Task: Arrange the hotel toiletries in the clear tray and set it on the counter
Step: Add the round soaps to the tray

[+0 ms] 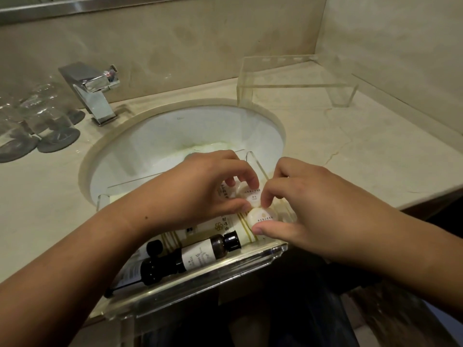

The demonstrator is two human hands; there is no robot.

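The clear tray (195, 276) lies across the front of the sink, its near edge overhanging the counter. Inside lie dark brown bottles (198, 254) with black caps on their sides, flat cream packets (225, 225) with gold stripes, and small round white soaps. My left hand (200, 189) pinches one round soap (251, 195) at the tray's right end. My right hand (308, 211) pinches a second round soap (261, 216) just in front of it, thumb below, forefinger above. A third white round piece is partly hidden under my left fingers.
The white sink basin (160, 146) sits under the tray's far half. A chrome tap (92, 93) stands at the back left, beside upturned glasses (47, 121) on dark coasters. A clear acrylic stand (295, 78) occupies the back right of the beige counter (363, 156).
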